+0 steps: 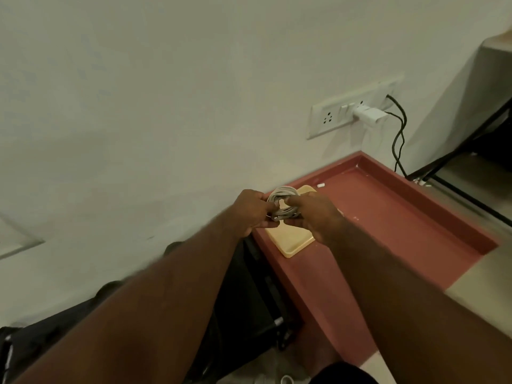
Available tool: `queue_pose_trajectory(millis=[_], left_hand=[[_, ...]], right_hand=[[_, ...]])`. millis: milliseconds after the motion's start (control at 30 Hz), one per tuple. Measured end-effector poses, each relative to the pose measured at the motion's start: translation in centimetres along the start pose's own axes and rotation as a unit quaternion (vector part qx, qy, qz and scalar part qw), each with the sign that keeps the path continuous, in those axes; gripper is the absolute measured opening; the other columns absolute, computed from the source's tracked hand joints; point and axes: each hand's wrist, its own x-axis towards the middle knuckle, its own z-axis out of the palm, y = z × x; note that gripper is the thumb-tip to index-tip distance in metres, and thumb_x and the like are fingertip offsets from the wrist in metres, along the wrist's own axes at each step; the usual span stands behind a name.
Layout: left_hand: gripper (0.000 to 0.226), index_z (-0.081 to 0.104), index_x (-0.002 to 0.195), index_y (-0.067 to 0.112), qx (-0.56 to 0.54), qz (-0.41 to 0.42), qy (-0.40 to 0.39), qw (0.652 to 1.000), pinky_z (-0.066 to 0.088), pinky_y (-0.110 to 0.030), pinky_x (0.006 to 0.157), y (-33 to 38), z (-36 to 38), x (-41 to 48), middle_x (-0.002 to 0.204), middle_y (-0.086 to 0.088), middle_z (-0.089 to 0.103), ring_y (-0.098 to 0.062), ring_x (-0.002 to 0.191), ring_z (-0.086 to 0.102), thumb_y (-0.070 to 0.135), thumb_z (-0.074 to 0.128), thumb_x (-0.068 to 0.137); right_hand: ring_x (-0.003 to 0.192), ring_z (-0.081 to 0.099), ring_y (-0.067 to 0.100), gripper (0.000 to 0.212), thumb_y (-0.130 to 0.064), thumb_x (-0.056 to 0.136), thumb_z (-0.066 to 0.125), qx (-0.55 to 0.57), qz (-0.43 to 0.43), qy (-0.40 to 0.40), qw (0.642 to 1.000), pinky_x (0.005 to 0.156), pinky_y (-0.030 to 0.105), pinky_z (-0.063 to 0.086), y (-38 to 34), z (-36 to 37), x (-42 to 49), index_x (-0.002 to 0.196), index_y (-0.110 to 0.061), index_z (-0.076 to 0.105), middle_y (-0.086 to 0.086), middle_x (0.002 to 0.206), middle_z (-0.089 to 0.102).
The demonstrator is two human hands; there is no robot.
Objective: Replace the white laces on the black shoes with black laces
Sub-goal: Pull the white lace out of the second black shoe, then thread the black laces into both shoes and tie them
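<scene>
A coiled bundle of white laces point(284, 203) is held up between both hands, just above a cream tray point(291, 242) on the red ledge. My left hand point(250, 212) pinches the bundle's left side. My right hand point(314, 214) grips its right side, with the fingers curled over the coil. No black shoes or black laces can be made out. A small part of something white point(286, 379) shows at the bottom edge, unclear what it is.
The red ledge point(388, 217) runs along the white wall. A socket panel point(349, 109) with a white plug and black cables sits above it. A black bag point(249, 300) lies on the floor to the left of the ledge. A dark metal frame point(457, 162) stands at the right.
</scene>
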Motion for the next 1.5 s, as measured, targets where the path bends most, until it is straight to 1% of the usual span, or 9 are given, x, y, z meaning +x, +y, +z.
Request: queue_pose_trajectory(millis=[267,400,567,633,767,933,1167,1300,1500], left_hand=[[0.024,0.064,0.109,-0.006,0.126,-0.017,0.025,0.992,0.062,-0.041,0.071,-2.6,1.5,7.0,0.102,-0.021,0.070,-0.031,0.086,0.073,0.009,0.066,0.090],[0.030,0.068,0.093,0.002,0.427,0.052,0.068,0.900,0.052,-0.031,0.065,-3.9,1.3,8.4,0.081,-0.005,0.066,-0.021,0.073,0.064,0.032,0.065,0.088],[0.022,0.068,0.102,0.000,0.520,0.090,0.096,0.844,0.044,-0.028,0.066,-3.5,1.1,8.4,0.103,-0.014,0.069,-0.024,0.080,0.061,0.016,0.061,0.090],[0.022,0.067,0.104,0.000,0.540,0.091,0.102,0.831,0.047,-0.030,0.071,-3.7,0.9,8.3,0.107,-0.015,0.069,-0.029,0.091,0.065,0.014,0.061,0.089],[0.017,0.069,0.098,0.006,0.536,0.097,0.102,0.832,0.048,-0.031,0.067,-4.7,0.5,7.8,0.099,-0.011,0.070,-0.022,0.074,0.057,0.017,0.059,0.089],[0.023,0.070,0.106,0.004,0.525,0.114,0.096,0.838,0.046,-0.028,0.068,-4.2,-0.6,6.0,0.101,-0.010,0.070,-0.021,0.080,0.061,0.020,0.061,0.091],[0.018,0.067,0.097,0.003,0.520,0.095,0.090,0.844,0.044,-0.029,0.068,-2.9,-3.7,0.6,0.099,-0.013,0.068,-0.023,0.083,0.060,0.019,0.059,0.091],[0.023,0.065,0.107,0.004,0.524,0.107,0.085,0.841,0.042,-0.027,0.074,-3.1,-5.2,-4.6,0.106,-0.010,0.065,-0.021,0.091,0.058,0.023,0.057,0.095],[0.023,0.063,0.103,0.007,0.547,0.080,0.088,0.828,0.047,-0.034,0.081,-5.7,-8.0,-14.5,0.110,-0.011,0.065,-0.024,0.092,0.059,0.020,0.044,0.099]], right_hand=[[0.073,0.068,0.027,0.009,0.002,0.092,0.061,-0.033,0.050,0.047,0.997,0.061,0.034,0.061,3.6,-0.6,6.2,0.101,0.003,0.061,0.020,0.095,0.066],[0.090,0.071,0.036,0.018,-0.008,0.090,0.066,-0.145,0.094,0.047,0.984,0.083,0.050,0.060,6.5,0.0,8.3,0.101,0.006,0.064,0.023,0.103,0.069],[0.100,0.067,0.037,0.039,-0.034,0.093,0.061,-0.385,-0.018,0.076,0.919,0.081,0.038,0.055,5.9,0.3,8.9,0.108,0.001,0.066,0.018,0.109,0.069],[0.102,0.066,0.036,0.032,-0.026,0.096,0.055,-0.410,-0.032,0.073,0.908,0.079,0.036,0.053,6.3,0.6,8.9,0.109,0.001,0.066,0.018,0.111,0.069],[0.102,0.065,0.037,0.028,-0.010,0.097,0.047,-0.438,-0.057,0.024,0.897,0.089,0.041,0.054,7.5,2.3,8.5,0.109,0.006,0.067,0.021,0.111,0.068],[0.101,0.063,0.036,0.024,-0.011,0.099,0.048,-0.475,-0.059,0.048,0.876,0.072,0.032,0.042,7.6,2.5,8.6,0.105,0.004,0.066,0.021,0.109,0.068],[0.114,0.059,0.034,0.029,-0.017,0.102,0.043,-0.504,-0.071,0.071,0.858,0.080,0.030,0.039,5.8,2.4,4.8,0.111,0.002,0.062,0.018,0.121,0.063],[0.094,0.061,0.029,0.022,-0.016,0.102,0.045,-0.438,-0.132,0.052,0.888,0.077,0.032,0.042,4.9,5.9,-2.2,0.100,-0.005,0.064,0.012,0.102,0.065],[0.091,0.058,0.014,0.024,-0.021,0.103,0.044,-0.347,-0.175,-0.073,0.918,0.083,0.029,0.049,7.7,11.6,-14.3,0.120,-0.016,0.061,0.001,0.104,0.065]])
